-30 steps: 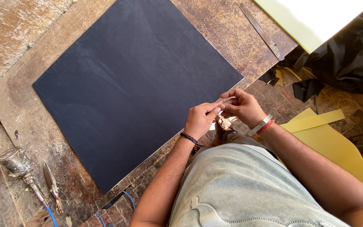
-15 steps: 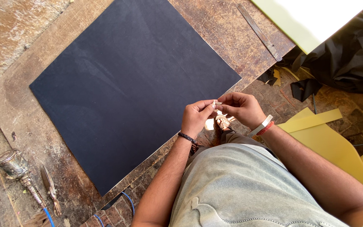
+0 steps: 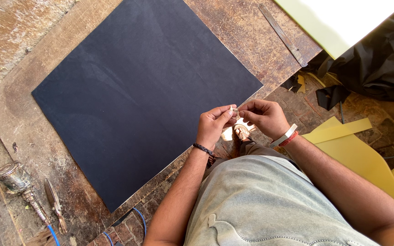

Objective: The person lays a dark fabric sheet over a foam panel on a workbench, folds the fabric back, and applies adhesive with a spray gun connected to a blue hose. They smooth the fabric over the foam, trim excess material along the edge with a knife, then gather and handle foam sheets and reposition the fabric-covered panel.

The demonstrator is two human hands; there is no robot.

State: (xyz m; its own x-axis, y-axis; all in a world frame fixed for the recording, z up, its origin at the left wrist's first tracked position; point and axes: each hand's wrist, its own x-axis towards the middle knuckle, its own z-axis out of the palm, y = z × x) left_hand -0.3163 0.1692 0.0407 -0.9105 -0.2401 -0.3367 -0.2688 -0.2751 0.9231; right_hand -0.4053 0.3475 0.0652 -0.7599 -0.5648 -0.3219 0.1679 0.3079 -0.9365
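We saw both hands meet just off the near right edge of the black sheet [image 3: 142, 98]. The left hand [image 3: 213, 125] and right hand [image 3: 265, 117] pinched one small pale object [image 3: 234, 110] between thumbs and forefingers; it was too tiny and too covered by fingertips to tell what it was. The left wrist carried a dark braided band [image 3: 204, 149], the right a white and red band [image 3: 286, 135]. The black sheet lay flat on a worn wooden board [image 3: 247, 32]. Off the sheet's near left corner sat a spray gun [image 3: 17, 182] and a pair of scissors [image 3: 53, 205], both partly cut off by the frame. Right of the sheet lay yellow sheet pieces [image 3: 347, 141] and crumpled black fabric [image 3: 370, 68]. The person's foot was mostly hidden under the hands.
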